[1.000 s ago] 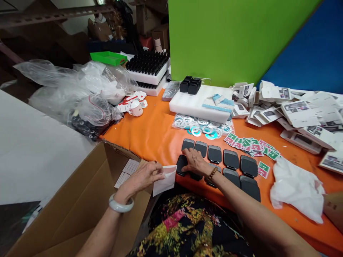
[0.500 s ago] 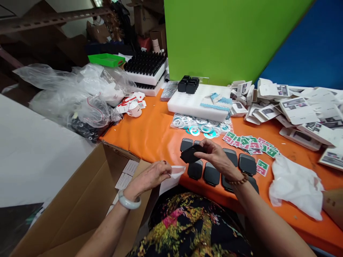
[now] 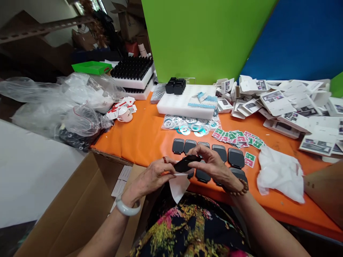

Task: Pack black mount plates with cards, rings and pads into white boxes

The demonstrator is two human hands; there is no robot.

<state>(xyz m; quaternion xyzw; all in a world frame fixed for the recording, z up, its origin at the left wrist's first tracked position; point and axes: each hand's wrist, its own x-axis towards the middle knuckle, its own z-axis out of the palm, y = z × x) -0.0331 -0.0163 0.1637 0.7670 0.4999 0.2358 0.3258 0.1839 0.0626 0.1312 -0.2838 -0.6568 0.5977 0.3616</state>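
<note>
There is 1 view, from a camera worn on the person's head. It faces forward and down, past the lap. It is close to the left hand [image 3: 152, 176] and the right hand [image 3: 214, 166], which meet low in the middle of the frame. Beyond the hands the orange tabletop [image 3: 144, 139] runs to a green panel [image 3: 198, 39] at the far side. Left of the hands a cardboard box [image 3: 80, 207] lies lower. The near tabletop edge slants down toward the right, so the view is a little tilted.

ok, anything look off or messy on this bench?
Nothing damaged or spilled. The printed cartons at far right lie in a jumbled heap, and a white sheet sits crumpled by the neat rows of black pads.
</note>
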